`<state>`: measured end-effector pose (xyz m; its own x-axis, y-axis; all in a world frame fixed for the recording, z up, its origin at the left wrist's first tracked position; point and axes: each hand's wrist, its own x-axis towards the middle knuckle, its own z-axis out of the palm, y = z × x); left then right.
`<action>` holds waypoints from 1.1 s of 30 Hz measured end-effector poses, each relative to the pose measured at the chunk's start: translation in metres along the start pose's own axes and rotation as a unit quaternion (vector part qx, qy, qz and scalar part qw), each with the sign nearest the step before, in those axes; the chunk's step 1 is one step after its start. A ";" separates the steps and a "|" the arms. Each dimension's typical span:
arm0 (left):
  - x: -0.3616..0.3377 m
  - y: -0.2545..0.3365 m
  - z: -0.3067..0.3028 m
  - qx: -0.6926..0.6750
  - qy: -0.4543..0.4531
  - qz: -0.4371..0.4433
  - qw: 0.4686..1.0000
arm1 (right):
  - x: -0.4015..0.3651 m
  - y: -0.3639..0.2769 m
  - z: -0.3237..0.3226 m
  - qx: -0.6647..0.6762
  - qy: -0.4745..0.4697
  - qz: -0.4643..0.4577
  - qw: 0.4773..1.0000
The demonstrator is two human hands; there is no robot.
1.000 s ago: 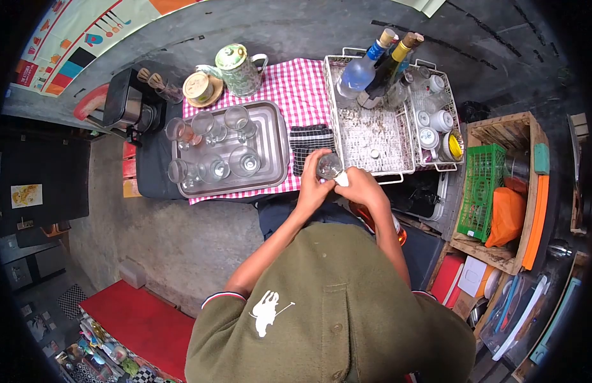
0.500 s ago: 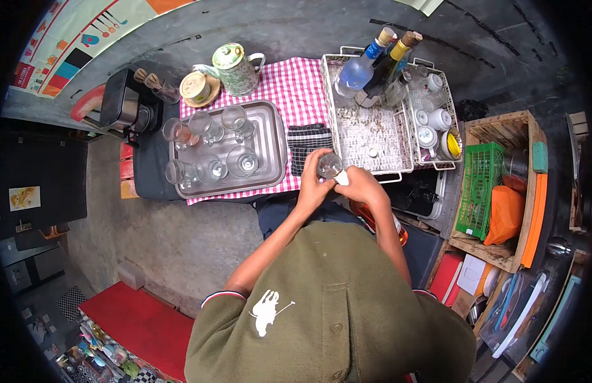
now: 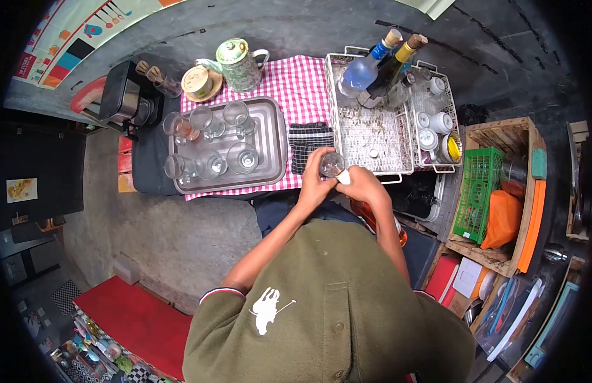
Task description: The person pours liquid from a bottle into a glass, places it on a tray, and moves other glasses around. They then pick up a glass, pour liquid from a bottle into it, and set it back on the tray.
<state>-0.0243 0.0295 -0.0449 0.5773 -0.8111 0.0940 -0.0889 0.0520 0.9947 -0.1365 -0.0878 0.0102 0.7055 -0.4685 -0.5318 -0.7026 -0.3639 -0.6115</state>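
Your left hand (image 3: 316,184) has its grip curled around a clear glass (image 3: 332,163), just below the frame's upper centre, while your right hand (image 3: 366,186) presses in beside it, its grip pinching a small white piece (image 3: 344,177) against the glass; what that piece is, you cannot tell at this size. Just above your left hand lies a dark checked cloth (image 3: 309,143), and just above your right is a white wire rack (image 3: 353,143) with a blue-necked bottle (image 3: 360,78) and a dark bottle (image 3: 385,74) near its top. Left of your hands, a metal tray (image 3: 268,137) carries six glasses in two rows, on a pink-and-white checked cloth (image 3: 301,83) spread over the surface (image 3: 149,167). A green teapot (image 3: 240,71) stands above the tray, at the frame's upper left of centre.
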 end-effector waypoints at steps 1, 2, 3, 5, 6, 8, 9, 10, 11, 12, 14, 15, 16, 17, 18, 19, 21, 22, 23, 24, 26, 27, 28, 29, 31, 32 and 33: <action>0.000 -0.001 0.000 0.005 -0.001 0.008 1.000 | 0.001 0.002 0.001 0.003 0.000 0.001 1.000; -0.001 -0.002 0.000 0.002 0.000 0.005 1.000 | 0.002 0.005 0.002 0.005 -0.003 0.002 1.000; -0.001 -0.001 0.000 0.000 0.000 0.003 1.000 | 0.002 0.005 0.002 0.006 -0.006 0.003 1.000; -0.001 0.000 0.000 0.000 -0.001 -0.001 1.000 | 0.003 0.006 0.002 0.006 -0.007 0.001 1.000; -0.001 0.000 0.000 0.002 -0.001 -0.003 1.000 | 0.003 0.007 0.003 0.004 -0.005 -0.002 1.000; -0.001 -0.001 0.000 0.006 -0.001 -0.004 1.000 | 0.003 0.007 0.002 0.000 -0.005 -0.004 1.000; -0.001 -0.002 0.001 0.008 0.000 -0.004 1.000 | 0.002 0.006 0.002 -0.001 -0.008 -0.002 1.000; -0.002 -0.003 0.001 0.010 0.000 -0.003 1.000 | 0.002 0.005 0.001 -0.002 -0.011 0.000 1.000; -0.002 -0.004 0.001 0.010 0.001 -0.002 1.000 | 0.002 0.006 0.002 0.000 -0.012 0.000 1.000; -0.002 -0.004 0.001 0.009 0.002 -0.001 1.000 | 0.002 0.006 0.002 0.001 -0.012 0.000 1.000; -0.003 -0.004 0.002 0.010 0.003 0.003 1.000 | 0.002 0.006 0.002 0.004 -0.014 0.002 1.000; -0.003 -0.004 0.002 0.012 0.003 0.005 1.000 | 0.001 0.004 0.001 0.005 -0.016 0.004 1.000; -0.003 -0.004 0.002 0.013 0.004 0.008 1.000 | 0.000 0.004 0.001 0.006 -0.017 0.006 1.000; -0.003 -0.004 0.002 0.009 0.003 0.007 1.000 | 0.000 0.005 0.001 0.004 -0.016 0.003 1.000; -0.004 -0.004 0.002 0.004 0.003 0.006 1.000 | 0.001 0.006 0.002 0.002 -0.015 0.000 1.000; -0.004 -0.005 0.003 0.000 0.004 0.005 1.000 | 0.001 0.006 0.002 0.000 -0.014 -0.003 1.000; -0.004 -0.006 0.002 -0.016 0.000 -0.001 1.000 | -0.001 0.004 0.001 -0.011 -0.018 -0.010 1.000; -0.004 -0.007 0.003 -0.025 -0.001 -0.004 1.000 | -0.002 0.004 0.001 -0.018 -0.020 -0.014 1.000; -0.004 -0.008 0.003 -0.032 -0.002 -0.006 0.999 | -0.002 0.004 0.001 -0.020 -0.018 -0.015 1.000; -0.004 -0.008 0.003 -0.038 -0.003 -0.009 0.999 | -0.001 0.005 0.002 -0.022 -0.017 -0.016 0.999; -0.005 -0.009 0.003 -0.036 -0.004 -0.010 0.999 | 0.000 0.008 0.004 -0.022 -0.017 -0.017 0.999; -0.005 -0.007 0.002 -0.027 -0.005 -0.007 1.000 | 0.001 0.009 0.005 -0.020 -0.018 -0.017 0.999; -0.005 -0.006 0.001 -0.018 -0.005 -0.004 1.000 | 0.001 0.010 0.005 -0.019 -0.020 -0.017 0.999; -0.005 -0.004 0.001 -0.013 -0.005 -0.002 1.000 | 0.002 0.011 0.006 -0.017 -0.019 -0.018 1.000; -0.005 -0.001 0.000 -0.004 -0.005 0.003 1.000 | 0.002 0.011 0.007 -0.013 -0.017 -0.021 1.000; -0.005 -0.001 0.000 -0.008 -0.005 0.001 1.000 | 0.002 0.010 0.007 -0.014 -0.020 -0.019 1.000; -0.005 -0.001 0.000 -0.011 -0.004 0.000 1.000 | 0.001 0.008 0.005 -0.015 -0.024 -0.016 0.999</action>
<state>-0.0273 0.0339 -0.0465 0.5710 -0.8156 0.0931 -0.0700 0.0646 0.9954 -0.1413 -0.0867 0.0018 0.7313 -0.4170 -0.5398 -0.6810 -0.4020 -0.6121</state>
